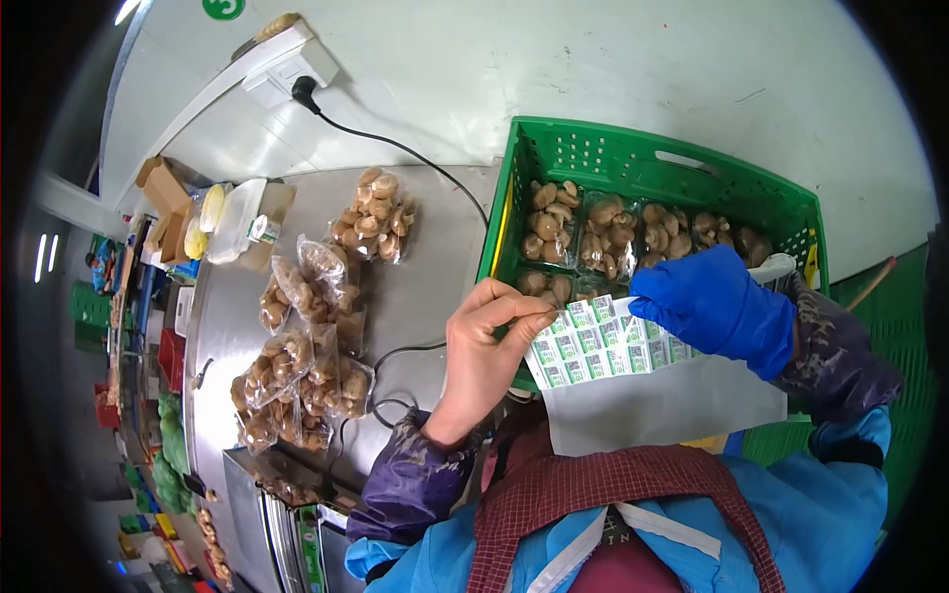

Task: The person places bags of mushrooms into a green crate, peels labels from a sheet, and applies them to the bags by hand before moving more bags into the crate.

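A sheet of small green-and-white labels [593,341] hangs in front of me, with a blank pale backing strip [672,405] trailing below it. My left hand [484,331] is bare, its thumb and forefinger pinched at the sheet's upper left corner. Whether a single label has come loose between those fingertips cannot be made out. My right hand [717,306], in a blue glove, is closed on the sheet's upper edge. Behind both hands stands a green crate [672,148] with several packs of brown mushrooms [608,237] in it; the sheet and my hands hide its near part.
Several clear bags of mushrooms [306,346] lie on the metal table [425,212] to the left. A black cable [395,148] runs from a wall socket [292,74] across the table. A cardboard box [168,203] and a plastic tub [242,217] stand at the far left.
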A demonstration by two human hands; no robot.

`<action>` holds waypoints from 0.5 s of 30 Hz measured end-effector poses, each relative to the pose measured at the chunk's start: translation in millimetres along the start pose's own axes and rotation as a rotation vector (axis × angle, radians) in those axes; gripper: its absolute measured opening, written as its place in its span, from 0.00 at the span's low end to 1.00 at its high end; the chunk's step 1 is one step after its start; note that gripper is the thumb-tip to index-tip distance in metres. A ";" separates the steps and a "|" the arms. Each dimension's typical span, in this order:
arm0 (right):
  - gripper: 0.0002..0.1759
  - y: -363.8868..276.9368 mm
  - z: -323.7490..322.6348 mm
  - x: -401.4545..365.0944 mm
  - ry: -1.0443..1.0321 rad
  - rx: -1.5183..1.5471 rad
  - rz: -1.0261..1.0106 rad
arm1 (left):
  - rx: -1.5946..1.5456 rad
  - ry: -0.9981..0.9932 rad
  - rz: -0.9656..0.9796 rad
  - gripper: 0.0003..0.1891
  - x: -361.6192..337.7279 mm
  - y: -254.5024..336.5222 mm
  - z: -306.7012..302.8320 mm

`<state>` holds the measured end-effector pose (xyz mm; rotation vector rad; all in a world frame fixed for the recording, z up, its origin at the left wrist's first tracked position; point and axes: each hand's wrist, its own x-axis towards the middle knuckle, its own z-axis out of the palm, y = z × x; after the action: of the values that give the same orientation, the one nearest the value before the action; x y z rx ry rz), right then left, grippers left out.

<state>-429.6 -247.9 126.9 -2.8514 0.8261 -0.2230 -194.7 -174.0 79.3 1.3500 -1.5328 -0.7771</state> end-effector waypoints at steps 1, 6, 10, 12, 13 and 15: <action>0.08 1.9 0.7 -3.4 0.003 0.021 -0.003 | 0.084 0.011 0.073 0.08 0.2 0.2 2.8; 0.09 7.9 5.7 -23.1 0.010 0.121 0.079 | 0.334 0.082 0.606 0.08 -3.5 6.0 16.6; 0.11 19.8 17.1 -48.9 0.022 0.194 0.199 | 0.318 -0.036 0.756 0.07 -2.3 22.6 25.3; 0.11 28.2 18.7 -64.0 0.104 0.269 0.244 | 0.165 0.022 0.591 0.06 1.5 32.1 24.8; 0.11 32.5 9.7 -71.6 0.082 0.257 0.315 | 0.156 0.083 0.472 0.01 12.5 35.2 20.6; 0.10 39.9 -10.8 -86.0 0.067 0.251 0.393 | 0.136 0.069 0.086 0.04 47.3 28.8 12.8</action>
<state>-524.0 -235.9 121.2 -2.4038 1.2504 -0.3417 -216.6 -215.7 111.1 1.3853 -1.6019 -0.5760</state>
